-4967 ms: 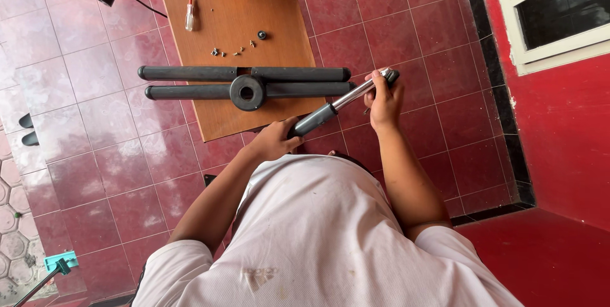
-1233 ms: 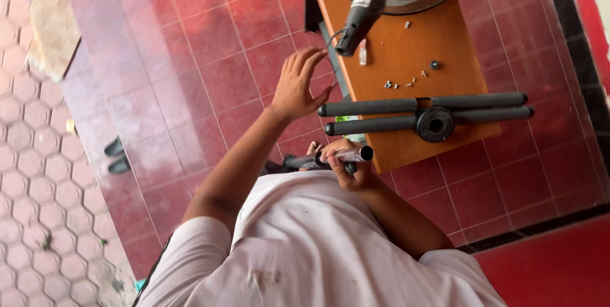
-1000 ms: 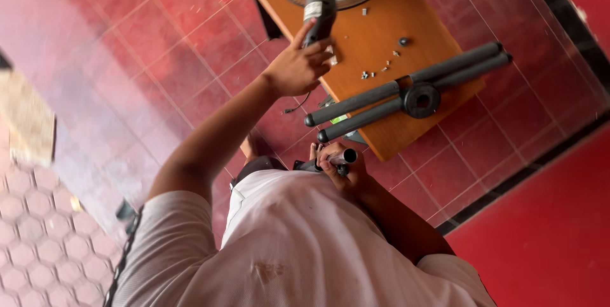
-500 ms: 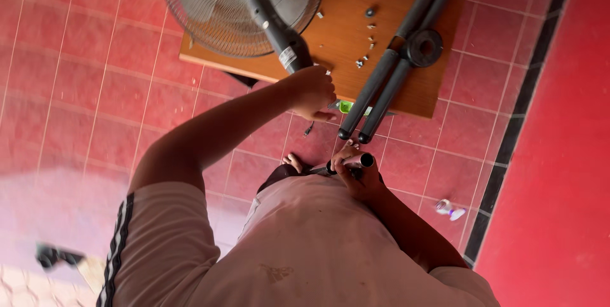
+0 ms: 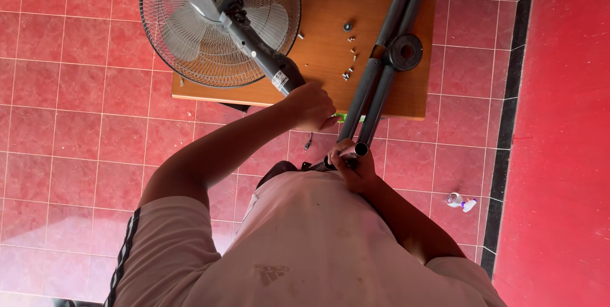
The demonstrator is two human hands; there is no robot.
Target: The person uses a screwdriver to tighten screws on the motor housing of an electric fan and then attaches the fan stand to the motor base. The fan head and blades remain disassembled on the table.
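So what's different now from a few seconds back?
The left hand let go of the metal tube, reached out to the table and took hold of the fan neck. The right hand drew the tube in close to the body and holds it alone. The black cross base and screws stayed on the table.

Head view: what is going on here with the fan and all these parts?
A person leans over a low wooden table. The left hand grips the lower end of the dark neck of a grey wire-caged fan head lying on the table. The right hand holds a shiny metal tube near the body. Black crossed base bars and small loose screws lie beside the fan.
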